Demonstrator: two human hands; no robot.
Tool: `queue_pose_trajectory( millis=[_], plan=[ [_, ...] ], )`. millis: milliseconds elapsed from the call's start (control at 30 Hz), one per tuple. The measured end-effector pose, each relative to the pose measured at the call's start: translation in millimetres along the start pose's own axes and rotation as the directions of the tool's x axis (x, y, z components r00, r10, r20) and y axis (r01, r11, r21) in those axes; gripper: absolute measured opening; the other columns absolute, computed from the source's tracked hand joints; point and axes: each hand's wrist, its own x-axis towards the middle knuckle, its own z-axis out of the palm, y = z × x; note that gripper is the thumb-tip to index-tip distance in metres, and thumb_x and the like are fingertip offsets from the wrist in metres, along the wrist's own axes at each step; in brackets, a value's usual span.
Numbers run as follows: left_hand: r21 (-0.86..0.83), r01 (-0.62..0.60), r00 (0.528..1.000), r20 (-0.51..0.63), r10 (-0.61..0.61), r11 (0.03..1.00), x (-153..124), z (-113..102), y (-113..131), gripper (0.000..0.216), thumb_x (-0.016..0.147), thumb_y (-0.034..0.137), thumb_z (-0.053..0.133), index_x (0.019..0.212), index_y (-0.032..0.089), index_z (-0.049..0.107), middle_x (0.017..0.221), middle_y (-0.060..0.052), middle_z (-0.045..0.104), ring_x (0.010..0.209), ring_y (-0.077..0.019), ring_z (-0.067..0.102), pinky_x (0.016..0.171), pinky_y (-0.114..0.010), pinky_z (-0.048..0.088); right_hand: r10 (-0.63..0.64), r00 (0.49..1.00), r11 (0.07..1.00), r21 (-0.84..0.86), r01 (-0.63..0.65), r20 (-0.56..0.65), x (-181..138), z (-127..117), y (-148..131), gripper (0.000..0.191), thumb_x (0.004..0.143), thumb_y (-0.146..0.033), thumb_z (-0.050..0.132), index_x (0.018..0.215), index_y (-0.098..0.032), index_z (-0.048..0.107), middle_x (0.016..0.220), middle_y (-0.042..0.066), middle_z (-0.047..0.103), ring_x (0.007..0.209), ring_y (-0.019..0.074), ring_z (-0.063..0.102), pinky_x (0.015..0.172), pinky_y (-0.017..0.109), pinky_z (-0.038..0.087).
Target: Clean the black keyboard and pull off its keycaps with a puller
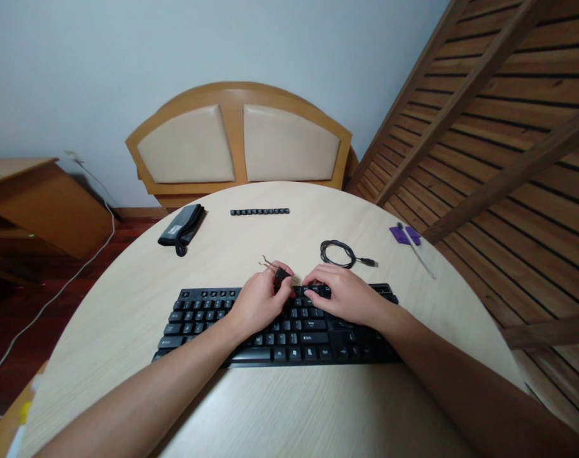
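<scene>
A black keyboard [313,338] lies flat on the table in front of me, under both hands. My left hand [262,299] is closed on a keycap puller [280,275] with a black handle, its thin wire prongs pointing up and to the left. Over the upper right part of the keyboard, my right hand [344,292] has its thumb and fingers curled together at the top row of keys. Whatever lies between those fingertips is hidden. Several black keycaps [259,212] stand in a straight line toward the far side of the table.
Beyond the keyboard, a coiled black USB cable [338,253] lies on the round table [289,407]. A folded dark pouch [182,226] is at the far left. On the right, a thin brush [417,252] rests across a purple cloth [399,235]. A chair back [239,146] stands behind.
</scene>
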Motion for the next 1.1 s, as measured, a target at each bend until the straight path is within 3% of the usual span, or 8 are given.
queue_pose_trajectory(
  millis=[233, 333, 467, 667, 967, 1100],
  plan=[
    [-0.004, 0.006, 1.0, 0.003, -0.006, 1.0, 0.7, -0.1, -1.3, 0.031, 0.102, 0.039, 0.041, 0.103, 0.018, 0.065, 0.082, -0.003, 0.073, 0.076, -0.0202, 0.067, 0.075, -0.033, 0.048, 0.034, 0.999, 0.999, 0.009, -0.034, -0.014, -0.5, 0.9, -0.2, 0.01, 0.088, -0.02, 0.067, 0.097, -0.019, 0.07, 0.095, 0.006, 0.073, 0.092, 0.0212, 0.066, 0.087, 0.035, 0.05],
    [0.148, -0.002, 0.997, -0.076, 0.013, 0.989, 0.0, 1.1, 0.1, 0.032, 0.1, 0.037, 0.043, 0.087, 0.018, 0.064, 0.087, -0.008, 0.071, 0.084, -0.0234, 0.066, 0.079, -0.035, 0.047, 0.054, 0.998, 0.998, 0.027, -0.054, -0.012, -0.4, 0.5, -0.4, 0.009, 0.088, -0.023, 0.069, 0.096, -0.019, 0.071, 0.095, 0.006, 0.074, 0.091, 0.0209, 0.067, 0.086, 0.035, 0.051],
    [0.328, 0.04, 0.993, -0.117, -0.001, 0.944, -0.4, 2.2, 0.3, 0.035, 0.099, 0.037, 0.042, 0.07, 0.02, 0.054, 0.076, -0.008, 0.064, 0.08, -0.0251, 0.061, 0.075, -0.037, 0.044, 0.062, 0.998, 0.998, 0.032, -0.062, -0.007, 0.2, -0.2, -0.2, 0.009, 0.089, -0.024, 0.069, 0.096, -0.019, 0.072, 0.094, 0.006, 0.074, 0.091, 0.021, 0.067, 0.085, 0.035, 0.051],
    [0.263, -0.027, 0.998, -0.053, 0.042, 0.965, 0.3, 1.0, -2.4, 0.041, 0.102, 0.04, 0.038, 0.073, 0.019, 0.059, 0.076, -0.007, 0.063, 0.079, -0.0229, 0.06, 0.076, -0.035, 0.046, 0.031, 0.999, 0.999, 0.016, -0.031, -0.033, -1.6, 2.2, 0.8, 0.009, 0.09, -0.025, 0.069, 0.096, -0.019, 0.072, 0.094, 0.006, 0.074, 0.092, 0.0214, 0.068, 0.086, 0.035, 0.052],
    [0.223, 0.028, 0.997, -0.074, -0.012, 0.974, -1.1, 0.8, -2.4, 0.047, 0.102, 0.045, 0.036, 0.072, 0.019, 0.062, 0.078, -0.008, 0.064, 0.077, -0.0233, 0.061, 0.072, -0.034, 0.044, 0.013, 0.998, 1.0, -0.017, -0.014, -0.057, -2.5, 3.5, 1.1, 0.007, 0.089, -0.024, 0.069, 0.093, -0.02, 0.072, 0.091, 0.005, 0.075, 0.089, 0.0211, 0.069, 0.083, 0.035, 0.053],
    [0.127, 0.036, 0.995, -0.097, -0.023, 0.991, 0.1, -1.1, -1.3, 0.048, 0.101, 0.048, 0.034, 0.07, 0.019, 0.059, 0.072, -0.006, 0.063, 0.072, -0.0218, 0.06, 0.069, -0.032, 0.042, 0.051, 0.994, 0.997, 0.06, -0.045, -0.097, -2.5, 1.3, -1.0, 0.007, 0.088, -0.024, 0.07, 0.093, -0.02, 0.072, 0.091, 0.003, 0.075, 0.085, 0.0186, 0.069, 0.079, 0.032, 0.054]
  ],
)
